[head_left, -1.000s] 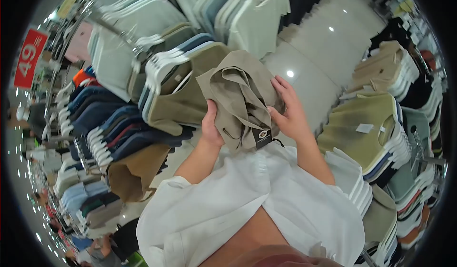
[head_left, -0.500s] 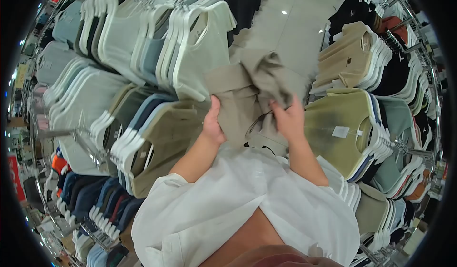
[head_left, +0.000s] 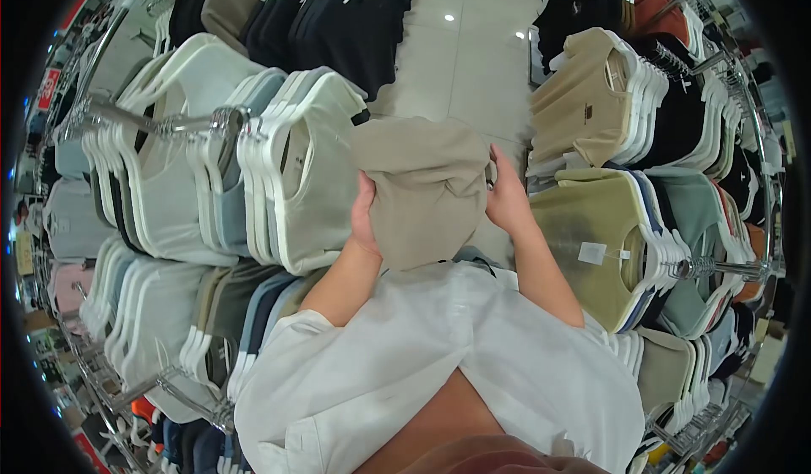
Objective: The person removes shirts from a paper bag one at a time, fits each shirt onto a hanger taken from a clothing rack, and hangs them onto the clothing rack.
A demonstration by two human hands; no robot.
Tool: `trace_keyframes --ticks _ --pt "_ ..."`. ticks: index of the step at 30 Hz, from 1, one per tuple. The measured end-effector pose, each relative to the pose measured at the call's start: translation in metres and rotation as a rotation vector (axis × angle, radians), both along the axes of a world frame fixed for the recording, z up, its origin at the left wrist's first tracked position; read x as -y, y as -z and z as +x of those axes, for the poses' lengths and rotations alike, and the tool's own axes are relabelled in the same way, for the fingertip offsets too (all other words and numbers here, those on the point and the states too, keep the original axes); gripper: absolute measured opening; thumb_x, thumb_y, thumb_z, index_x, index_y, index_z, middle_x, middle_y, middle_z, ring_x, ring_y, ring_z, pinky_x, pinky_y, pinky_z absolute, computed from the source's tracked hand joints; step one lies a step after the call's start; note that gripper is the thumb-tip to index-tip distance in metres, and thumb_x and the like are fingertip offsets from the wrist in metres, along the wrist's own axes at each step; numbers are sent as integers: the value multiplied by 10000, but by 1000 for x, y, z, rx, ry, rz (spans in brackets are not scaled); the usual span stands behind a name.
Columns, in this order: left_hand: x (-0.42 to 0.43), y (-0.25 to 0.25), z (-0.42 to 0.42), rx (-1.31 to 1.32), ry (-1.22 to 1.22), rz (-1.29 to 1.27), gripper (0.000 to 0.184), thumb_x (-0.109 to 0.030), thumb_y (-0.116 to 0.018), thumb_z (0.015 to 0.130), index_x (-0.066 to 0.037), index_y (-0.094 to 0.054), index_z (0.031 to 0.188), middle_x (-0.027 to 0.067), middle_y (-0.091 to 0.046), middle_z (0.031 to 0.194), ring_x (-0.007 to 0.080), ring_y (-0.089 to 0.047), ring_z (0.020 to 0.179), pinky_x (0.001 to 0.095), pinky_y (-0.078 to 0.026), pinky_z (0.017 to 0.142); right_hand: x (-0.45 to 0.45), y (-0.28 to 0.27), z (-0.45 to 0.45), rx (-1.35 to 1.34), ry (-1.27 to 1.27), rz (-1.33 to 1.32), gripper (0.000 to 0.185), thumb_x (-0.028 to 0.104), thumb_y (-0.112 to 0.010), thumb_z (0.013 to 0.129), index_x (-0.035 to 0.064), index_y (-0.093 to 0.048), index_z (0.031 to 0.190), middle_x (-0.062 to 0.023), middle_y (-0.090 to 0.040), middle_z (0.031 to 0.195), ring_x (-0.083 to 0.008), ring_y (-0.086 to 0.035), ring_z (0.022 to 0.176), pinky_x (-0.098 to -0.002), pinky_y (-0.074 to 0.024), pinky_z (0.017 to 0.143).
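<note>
Gripping a bunched beige garment (head_left: 427,199), we have our left hand (head_left: 364,214) and right hand (head_left: 509,197) clamped on opposite sides, an olive shirt (head_left: 574,220) hanging to our right.

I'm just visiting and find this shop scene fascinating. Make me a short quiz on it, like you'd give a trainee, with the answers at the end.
1. True or false: the left hand and the right hand hold the beige cloth between them.

2. What colour is the hanging shirt with the square white tag?
A) bright red
B) olive green
C) navy blue

3. Fill the gap: the camera wearer's own top is ____.

Key:
1. True
2. B
3. white
</note>
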State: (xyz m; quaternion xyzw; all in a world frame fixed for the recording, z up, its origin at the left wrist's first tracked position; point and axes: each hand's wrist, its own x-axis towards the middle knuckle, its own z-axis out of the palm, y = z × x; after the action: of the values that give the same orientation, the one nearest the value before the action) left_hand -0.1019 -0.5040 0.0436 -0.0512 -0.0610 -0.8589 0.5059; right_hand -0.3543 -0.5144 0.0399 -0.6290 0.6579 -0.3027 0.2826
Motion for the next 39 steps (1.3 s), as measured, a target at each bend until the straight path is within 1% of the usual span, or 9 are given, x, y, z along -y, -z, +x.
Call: trace_keyframes --ticks 3,9,12,15,24,28,33,36,39 --pt "26 3 -9 88 24 37 716 -618 -310 1105 -136 -360 1632 119 -421 1646 362 -428 1492 519 -347 1248 27 -7 -3 640 -113 92 826 143 -807 895 0 -387 1592 -156 -492 1606 -278 -485 1459 -386 -394 1184" --pt "78 5 -32 216 17 76 724 -624 -310 1103 -131 -362 1630 127 -428 1639 357 -431 1490 514 -354 1243 86 -11 -28 756 -326 10 838 93 -777 928 48 -333 1636 -116 -465 1613 -210 -469 1452 -379 -375 1202" --pt "103 16 -43 73 65 51 723 -618 -321 1103 -121 -364 1627 126 -444 1627 350 -450 1477 514 -379 1227 127 -23 -32 894 -362 82 763 95 -783 920 43 -424 1592 -103 -546 1535 -188 -514 1397 -361 -397 1180" --pt "127 20 -56 274 1 63 695 -593 -344 1110 -120 -377 1618 112 -461 1616 342 -471 1463 520 -401 1211 165 -19 -45 1041 -365 304 556 60 -730 931 16 -564 1460 -83 -653 1369 -163 -593 1271 -334 -450 1108" --pt "194 6 -126 1370 -361 245 671 -382 -571 1091 -5 -345 1597 179 -398 1646 289 -383 1528 432 -425 1179 280 -38 -88 1022 -555 149 315 -65 -587 893 18 -656 1188 -31 -703 1109 -126 -635 1028 -296 -513 911" --pt "212 -10 -154 1496 -685 -58 656 -217 -673 1028 -4 -353 1560 178 -467 1539 249 -455 1423 376 -475 1106 304 -24 -92 741 -565 161 274 -51 -592 903 18 -674 1154 -54 -714 1078 -136 -652 1018 -297 -517 906" --pt "235 -26 -185 1642 -845 -60 477 -234 -851 887 -33 -509 1151 115 -585 1171 212 -627 1073 360 -574 886 321 -23 -86 727 -488 104 311 -52 -603 896 24 -687 1185 -87 -726 1121 -167 -674 1056 -308 -519 930" --pt "265 -21 -187 1726 -863 -94 425 -232 -834 905 -12 -538 1115 113 -617 1095 209 -648 1006 349 -569 879 342 -16 -84 676 -603 -26 405 -44 -617 899 7 -659 1299 -107 -678 1286 -184 -640 1194 -322 -496 1024" --pt "295 -27 -177 1642 -798 -103 269 -161 -760 966 26 -621 1100 105 -674 1057 177 -663 960 337 -555 884 351 -17 -77 1003 -564 184 511 -40 -635 896 -30 -594 1405 -117 -569 1457 -206 -564 1333 -342 -448 1119"
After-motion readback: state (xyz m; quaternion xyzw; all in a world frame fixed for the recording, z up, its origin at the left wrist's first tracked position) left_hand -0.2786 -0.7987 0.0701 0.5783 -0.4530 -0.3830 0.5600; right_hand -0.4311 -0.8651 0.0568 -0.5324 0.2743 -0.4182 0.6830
